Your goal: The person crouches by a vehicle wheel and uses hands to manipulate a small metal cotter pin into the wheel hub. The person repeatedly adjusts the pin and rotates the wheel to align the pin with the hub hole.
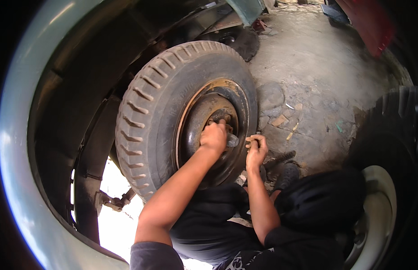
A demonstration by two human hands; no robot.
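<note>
A large wheel with a chunky-tread tyre (150,121) stands upright in front of me, mounted under a vehicle's wheel arch. Its steel rim (191,135) is dark and rusty around the centre. My left hand (214,137) reaches into the rim, fingers curled at the wheel studs beside the grey hub end (232,140). What those fingers grip is hidden behind the hand. Just right of the tyre's edge, my right hand (256,153) is raised with its fingers pinched around something small, too little of which shows to name.
The pale blue wheel arch (20,117) curves around the left side. Broken bits and scraps (279,120) lie on the rough concrete floor (317,76). A dark tyre (393,121) stands close on the right. A red panel (368,22) juts in at the upper right.
</note>
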